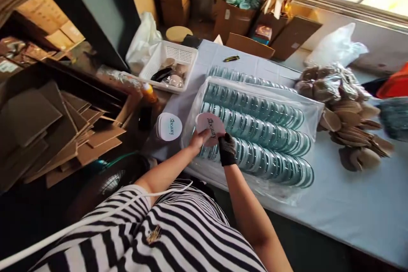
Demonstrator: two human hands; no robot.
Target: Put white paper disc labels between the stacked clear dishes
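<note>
My bare left hand [200, 139] pinches the lower left edge of a thin white rounded card [209, 124] printed with the word "beauty". On its other side my right hand [227, 149], in a black fingerless glove, grips the card's right edge. The card is held over rows of clear round plastic pieces [258, 119], which stand on edge in a sheet of clear plastic film [287, 197]. Left of my hands, a stack of matching printed cards [170, 126] stands on the table. My fingers hide the card's lower edge in part.
Brown oval pads [353, 123] are piled on the table [357, 204] at right. A white plastic basket [186, 53] stands at the far left corner, near a yellow-black cutter [231, 58]. Cardboard pieces [57, 127] fill the left side. A white cable [95, 221] crosses my body.
</note>
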